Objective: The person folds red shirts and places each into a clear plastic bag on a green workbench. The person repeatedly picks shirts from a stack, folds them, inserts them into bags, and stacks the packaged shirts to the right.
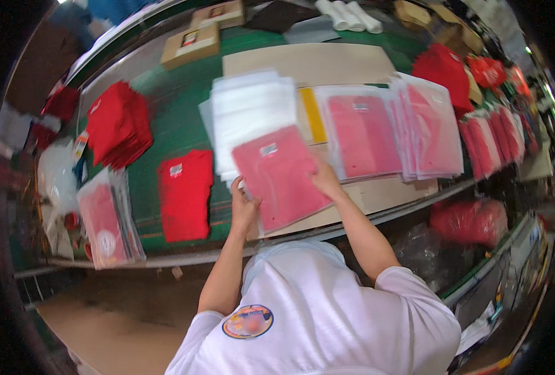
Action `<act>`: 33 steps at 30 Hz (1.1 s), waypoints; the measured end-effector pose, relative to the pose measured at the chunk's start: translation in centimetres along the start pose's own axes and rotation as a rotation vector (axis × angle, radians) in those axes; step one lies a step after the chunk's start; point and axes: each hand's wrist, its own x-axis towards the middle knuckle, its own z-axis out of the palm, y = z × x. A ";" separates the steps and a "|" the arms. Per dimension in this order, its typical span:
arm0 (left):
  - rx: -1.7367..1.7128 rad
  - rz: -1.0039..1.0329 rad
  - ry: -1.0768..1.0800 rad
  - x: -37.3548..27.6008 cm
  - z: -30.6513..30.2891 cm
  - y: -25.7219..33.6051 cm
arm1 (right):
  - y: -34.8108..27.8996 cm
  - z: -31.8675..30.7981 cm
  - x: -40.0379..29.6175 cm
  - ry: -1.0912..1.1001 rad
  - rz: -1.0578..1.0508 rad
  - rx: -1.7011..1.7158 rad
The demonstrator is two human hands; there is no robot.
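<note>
Between my two hands is a folded red garment in a translucent plastic bag point(282, 183), slightly tilted, with a white label near its top. My left hand point(244, 206) grips its left edge, while my right hand point(325, 179) holds the right side. Under its upper end lies a stack of white translucent bags point(254, 110). To the left, a folded red garment point(186, 197) rests unbagged on the green table point(174, 103). Right of my hands are a bagged red garment point(364, 133) and a leaning pile of bagged garments point(430, 126).
A pile of folded red garments point(118, 124) stands at left, above more bagged garments point(104, 220). Cardboard sheets point(305, 61) lie on the table, with a yellow strip point(313, 115) beside the white bags. Cardboard boxes point(191, 44) and white rolls point(350, 16) sit at the back.
</note>
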 end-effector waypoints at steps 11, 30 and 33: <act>-0.006 0.134 -0.338 2.3 11.5 10.5 | -3.0 -16.5 -2.3 0.378 -0.181 0.012; 0.166 0.351 -0.268 9.9 32.0 3.0 | 9.8 -19.7 -1.1 0.239 -0.154 -0.445; 0.405 0.469 -0.171 9.4 30.0 2.5 | 9.5 -19.1 -0.9 0.243 -0.111 -0.461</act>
